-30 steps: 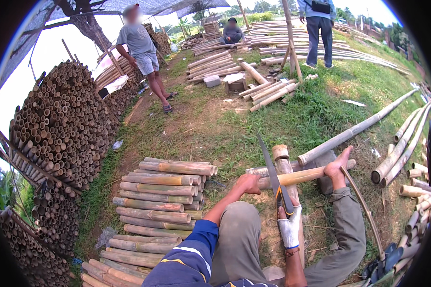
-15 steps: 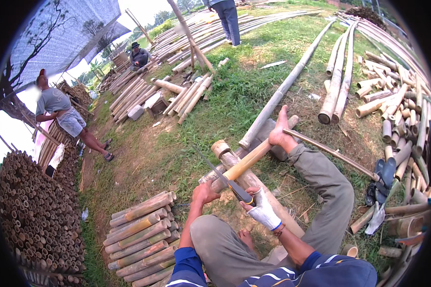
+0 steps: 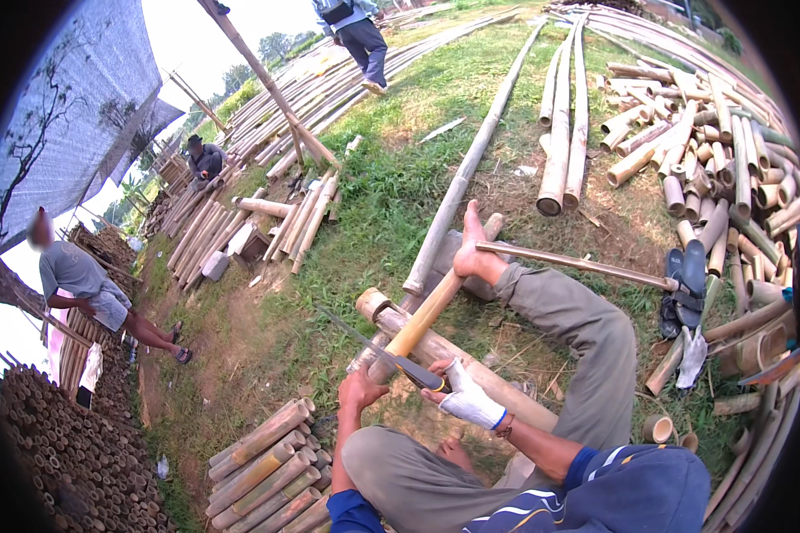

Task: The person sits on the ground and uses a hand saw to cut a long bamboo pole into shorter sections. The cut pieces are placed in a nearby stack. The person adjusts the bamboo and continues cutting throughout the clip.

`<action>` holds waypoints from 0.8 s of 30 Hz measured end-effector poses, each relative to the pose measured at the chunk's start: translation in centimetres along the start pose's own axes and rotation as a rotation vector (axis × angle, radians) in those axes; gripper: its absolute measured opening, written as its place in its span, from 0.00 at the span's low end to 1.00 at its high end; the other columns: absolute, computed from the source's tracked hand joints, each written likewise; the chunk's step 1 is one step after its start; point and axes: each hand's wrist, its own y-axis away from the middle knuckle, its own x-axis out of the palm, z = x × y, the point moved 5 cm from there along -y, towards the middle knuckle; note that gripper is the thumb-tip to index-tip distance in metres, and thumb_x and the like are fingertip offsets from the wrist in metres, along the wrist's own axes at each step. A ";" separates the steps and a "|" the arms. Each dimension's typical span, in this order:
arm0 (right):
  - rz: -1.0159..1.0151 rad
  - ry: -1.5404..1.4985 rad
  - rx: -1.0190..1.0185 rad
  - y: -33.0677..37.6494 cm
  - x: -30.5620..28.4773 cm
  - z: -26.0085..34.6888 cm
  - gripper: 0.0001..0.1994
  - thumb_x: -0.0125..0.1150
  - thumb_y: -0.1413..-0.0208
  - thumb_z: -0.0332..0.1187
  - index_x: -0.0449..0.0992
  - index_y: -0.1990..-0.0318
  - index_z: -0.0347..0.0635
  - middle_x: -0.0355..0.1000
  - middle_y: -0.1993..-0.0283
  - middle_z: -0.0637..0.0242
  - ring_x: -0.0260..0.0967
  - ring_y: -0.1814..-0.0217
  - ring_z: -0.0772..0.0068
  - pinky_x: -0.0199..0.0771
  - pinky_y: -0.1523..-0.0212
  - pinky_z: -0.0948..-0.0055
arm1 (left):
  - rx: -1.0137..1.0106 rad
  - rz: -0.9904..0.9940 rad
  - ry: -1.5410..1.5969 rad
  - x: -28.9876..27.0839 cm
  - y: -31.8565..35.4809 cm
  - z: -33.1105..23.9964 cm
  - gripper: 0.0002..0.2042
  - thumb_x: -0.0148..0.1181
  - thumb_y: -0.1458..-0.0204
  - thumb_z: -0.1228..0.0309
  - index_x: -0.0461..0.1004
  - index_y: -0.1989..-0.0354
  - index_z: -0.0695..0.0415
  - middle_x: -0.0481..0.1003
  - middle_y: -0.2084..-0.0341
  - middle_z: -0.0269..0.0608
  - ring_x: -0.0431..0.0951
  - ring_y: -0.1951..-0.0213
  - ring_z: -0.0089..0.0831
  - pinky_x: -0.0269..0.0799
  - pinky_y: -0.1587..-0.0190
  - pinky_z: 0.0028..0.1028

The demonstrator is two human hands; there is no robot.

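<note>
My bare left hand (image 3: 361, 389) grips the near end of a yellowish bamboo pole (image 3: 427, 311), its fingers wrapped round it. My right hand (image 3: 473, 397), in a white glove, is closed on the dark handle of a hand saw (image 3: 418, 373). The saw's blade lies across the pole just beyond my left hand, pointing up and left. The pole rests across a thicker bamboo log (image 3: 498, 380). My bare foot (image 3: 476, 253) presses on the pole's far part. How deep the blade sits in the bamboo, I cannot tell.
Cut bamboo pieces (image 3: 267, 471) are stacked at my left, with a larger pile (image 3: 71, 453) beyond. A stick (image 3: 578, 263), sandals (image 3: 684, 289) and a white glove (image 3: 692, 357) lie at right, near loose bamboo (image 3: 720, 151). Long poles (image 3: 476, 160) stretch ahead. Other people are farther off.
The whole view has turned, so the scene sits farther left. The person at the top has taken a step. Both my hands keep their holds on the pole and the saw.
</note>
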 end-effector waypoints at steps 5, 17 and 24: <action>-0.009 0.050 0.027 0.1 -0.1 0.5 0.25 0.79 0.41 0.34 0.68 0.43 0.45 0.69 0.50 0.69 0.68 0.49 0.78 0.73 0.48 0.73 | -0.005 0.003 -0.018 0.0 -0.1 0.0 0.44 0.76 0.62 0.50 0.73 0.32 0.54 0.84 0.50 0.57 0.84 0.48 0.54 0.80 0.42 0.47; 0.006 -0.045 0.092 0.3 -0.1 0.4 0.27 0.77 0.40 0.33 0.65 0.41 0.45 0.69 0.50 0.67 0.69 0.48 0.76 0.73 0.46 0.72 | -0.015 0.010 0.004 0.1 -0.3 -0.3 0.44 0.77 0.62 0.50 0.74 0.33 0.53 0.84 0.50 0.57 0.85 0.48 0.52 0.80 0.42 0.46; -0.002 0.174 -0.121 1.1 0.4 1.6 0.24 0.65 0.39 0.25 0.63 0.38 0.42 0.67 0.48 0.65 0.67 0.47 0.76 0.70 0.43 0.72 | -0.010 -0.014 -0.003 -0.1 0.1 0.2 0.38 0.74 0.62 0.51 0.77 0.39 0.55 0.84 0.51 0.57 0.85 0.48 0.53 0.80 0.43 0.46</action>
